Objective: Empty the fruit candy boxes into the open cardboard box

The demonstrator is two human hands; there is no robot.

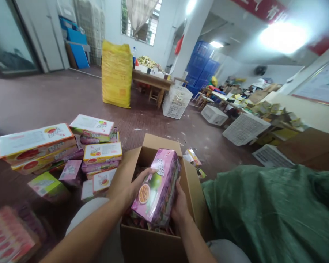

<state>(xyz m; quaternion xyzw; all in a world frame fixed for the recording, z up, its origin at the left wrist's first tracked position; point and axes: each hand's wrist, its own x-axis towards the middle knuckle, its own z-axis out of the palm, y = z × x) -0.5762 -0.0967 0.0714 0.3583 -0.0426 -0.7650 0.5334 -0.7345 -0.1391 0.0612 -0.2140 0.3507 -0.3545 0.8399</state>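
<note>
A long purple printed box (157, 182) with a passion fruit picture is gripped between my two hands, tilted over an open cardboard carton (160, 140). My left hand (138, 184) holds its left side, thumb on the top face. On the right side, the fingers of my right hand (179, 204) press against it and are partly hidden. Small packets, too blurred to make out, show inside the carton below the box. The carton stands between my knees with its flaps folded outward.
Stacks of printed fruit boxes (102, 151) lie on the floor at left, with red-patterned packs (9, 233) nearer. A green sack (265, 212) bulges at right. Farther off are a yellow wrapped stack (116, 75), white crates (177, 102) and a wooden table (153, 81).
</note>
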